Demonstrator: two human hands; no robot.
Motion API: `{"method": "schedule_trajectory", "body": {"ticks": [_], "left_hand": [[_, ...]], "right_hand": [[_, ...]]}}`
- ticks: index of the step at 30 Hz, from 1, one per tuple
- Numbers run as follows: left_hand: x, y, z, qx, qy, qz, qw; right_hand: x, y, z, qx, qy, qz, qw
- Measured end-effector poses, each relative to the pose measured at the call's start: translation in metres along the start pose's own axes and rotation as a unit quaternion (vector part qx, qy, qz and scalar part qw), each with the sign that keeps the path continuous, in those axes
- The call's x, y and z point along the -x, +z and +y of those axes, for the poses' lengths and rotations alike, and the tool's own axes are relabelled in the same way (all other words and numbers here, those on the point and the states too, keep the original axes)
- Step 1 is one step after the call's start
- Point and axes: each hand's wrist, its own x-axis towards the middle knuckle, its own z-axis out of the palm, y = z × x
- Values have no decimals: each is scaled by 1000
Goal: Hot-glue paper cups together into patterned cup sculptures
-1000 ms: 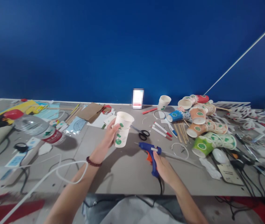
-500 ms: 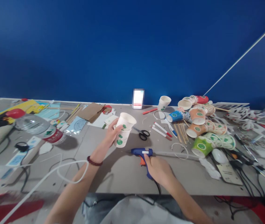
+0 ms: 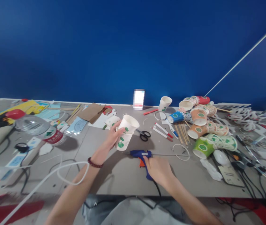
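White paper cups (image 3: pixel 128 125) with green prints, one set in another, are gripped in my left hand (image 3: pixel 114 136) above the table, mouth tilted up and to the right. My right hand (image 3: pixel 158 168) is wrapped round the handle of a blue hot glue gun (image 3: pixel 140 153) with an orange trigger. Its nozzle points left, just below the cups and apart from them. A glue stick (image 3: pixel 163 154) sticks out of the gun's back. Black-handled scissors (image 3: pixel 144 135) lie behind the gun, close to the cups' right side.
Stacked coloured paper cups (image 3: pixel 203 147) lie on the right, near wooden sticks (image 3: pixel 181 134) and markers (image 3: pixel 162 131). Another white cup (image 3: pixel 165 103) stands by the blue wall. A plastic bottle (image 3: pixel 37 126), a power strip (image 3: pixel 17 159) and a white cable (image 3: pixel 41 179) occupy the left.
The cups in my left hand have shifted slightly right and down and tilt more to the right. My right hand and the glue gun have moved slightly left.
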Motion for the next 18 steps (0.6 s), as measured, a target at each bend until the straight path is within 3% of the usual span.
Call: {"method": "schedule_trajectory", "body": {"ticks": [4,7,10,12,15,18], "left_hand": [[0,-1,-3,-13,-6,1,1000],[0,-2,-4,-37,-2,5,999],[-2,-3,-5,-61,8,-3,998],[-3,-4,-6,-61,1,-15,998],[-3,-4,-6,-43,-11,-32,999],[-1,-2,-5,-14,-28,-70,997]], "right_hand": [[-1,-27,3,-19,-7,-8,1000],[-5,-60,8,-80,-33,58,995],[-14,-92,14,-200,-148,153,956],[-23,-107,18,-238,-232,180,926],[-42,-118,20,-248,-312,127,908],[-58,-120,17,-246,-348,69,902]]}}
